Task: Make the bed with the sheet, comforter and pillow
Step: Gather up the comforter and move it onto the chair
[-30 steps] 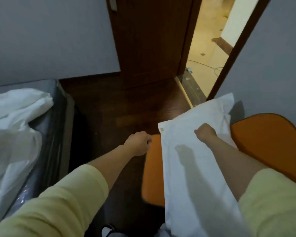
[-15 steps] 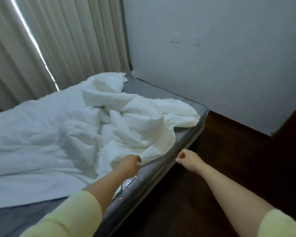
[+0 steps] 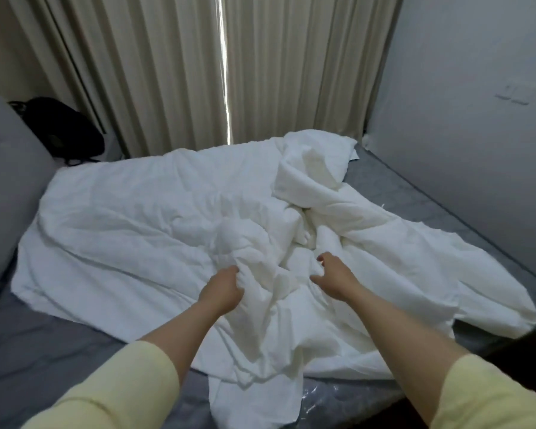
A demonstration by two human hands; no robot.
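Note:
A crumpled white comforter lies in a heap with other white bedding across a bare grey mattress. I cannot tell sheet from comforter in the pile. My left hand is closed on a bunched fold of the white fabric near the middle of the heap. To its right, my right hand hovers over the fabric with its fingers spread and holds nothing. A flap of the cloth hangs over the mattress's near edge. No pillow is in view.
Beige curtains with a bright slit hang behind the bed. A grey padded headboard stands at the left, with a black bag behind it. A grey wall borders the right side. Dark floor shows at the lower right.
My view swung from the chair by the door to the bed. Both hands left the white pillow on the orange chair; my left hand then took hold of the bedding, my right reached over it.

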